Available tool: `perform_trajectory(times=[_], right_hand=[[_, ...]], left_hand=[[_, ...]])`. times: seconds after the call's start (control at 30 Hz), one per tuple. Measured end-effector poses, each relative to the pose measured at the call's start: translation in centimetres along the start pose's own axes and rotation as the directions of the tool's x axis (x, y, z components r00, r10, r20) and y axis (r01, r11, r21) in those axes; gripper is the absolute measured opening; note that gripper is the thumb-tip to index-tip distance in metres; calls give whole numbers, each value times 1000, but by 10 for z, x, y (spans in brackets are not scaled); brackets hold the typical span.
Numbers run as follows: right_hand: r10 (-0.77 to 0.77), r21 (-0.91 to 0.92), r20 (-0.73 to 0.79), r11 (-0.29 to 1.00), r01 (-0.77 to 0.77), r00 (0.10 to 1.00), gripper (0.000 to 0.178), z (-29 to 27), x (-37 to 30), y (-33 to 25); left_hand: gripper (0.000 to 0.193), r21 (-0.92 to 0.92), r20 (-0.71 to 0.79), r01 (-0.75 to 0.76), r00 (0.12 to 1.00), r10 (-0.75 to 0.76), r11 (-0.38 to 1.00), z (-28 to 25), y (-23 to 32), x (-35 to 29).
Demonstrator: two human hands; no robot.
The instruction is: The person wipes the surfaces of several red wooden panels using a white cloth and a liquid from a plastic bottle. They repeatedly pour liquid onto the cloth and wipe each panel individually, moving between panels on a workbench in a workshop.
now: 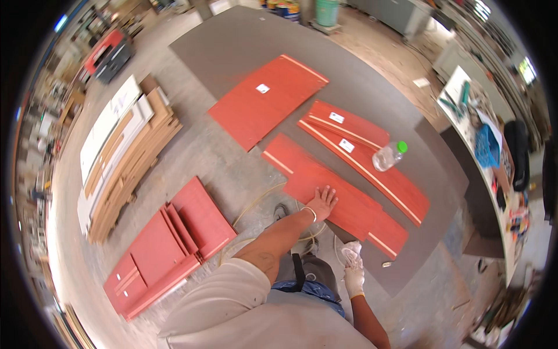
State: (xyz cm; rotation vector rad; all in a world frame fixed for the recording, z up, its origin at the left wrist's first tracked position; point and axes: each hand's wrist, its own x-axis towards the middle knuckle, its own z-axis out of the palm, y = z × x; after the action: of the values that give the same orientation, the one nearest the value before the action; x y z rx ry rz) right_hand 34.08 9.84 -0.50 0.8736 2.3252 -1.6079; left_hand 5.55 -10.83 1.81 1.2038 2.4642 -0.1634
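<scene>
The person's bare left hand [322, 203] is resting open, fingers spread and palm down, on a long, flat red panel with pale end strips [354, 200], which is lying on a broad grey-brown surface [232, 43] and stretching to both sides of that hand. The right hand [354, 280], wearing a pale glove with a yellowish cuff, is hanging near the panel's close edge, to the right of the left hand and nearer the body; it is gripping a crumpled whitish cloth [351, 252], its separate fingers being too blurred to make out. A small pale object [386, 264] is lying on the surface just to the right of the cloth. Beyond the left hand, past the panel, narrow red panels with lengthwise pale strips and white labels [395, 187] are lying together, and a clear plastic bottle with a green cap [388, 157] is sitting among them. Farther ahead of the left hand and slightly leftward, a wide red rectangular panel with one white label [264, 110] is lying on the surface and reaching past its edge. Well to the left of that hand, a group of dull red panels [157, 250] is lying low beside the surface, and a stack of brown and white boards [136, 148] is standing farther off beyond them.
</scene>
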Motion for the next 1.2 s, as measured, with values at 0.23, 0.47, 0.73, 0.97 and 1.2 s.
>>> perform_trajectory(times=[0.23,0.47,0.73,0.97,1.2], right_hand=[[135,55,13,989,-135,991,31,-15,6,-42],[8,89,187,996,-25,982,30,20,31,-103],[-32,65,426,998,5,904,42,151,52,-176],[139,-32,575,989,-148,806,53,302,1,-209],[294,-311,588,942,-125,754,26,378,-40,-235]], left_hand=[[52,18,-415,93,906,-77,995,31,21,-53],[22,-618,-391,225,743,-543,753,-8,-14,-166],[34,-915,353,-332,-384,-853,-230,221,-95,-371],[35,-383,915,-880,-320,-246,-281,450,-150,-549],[35,-174,985,-983,-173,10,65,538,-182,-626]])
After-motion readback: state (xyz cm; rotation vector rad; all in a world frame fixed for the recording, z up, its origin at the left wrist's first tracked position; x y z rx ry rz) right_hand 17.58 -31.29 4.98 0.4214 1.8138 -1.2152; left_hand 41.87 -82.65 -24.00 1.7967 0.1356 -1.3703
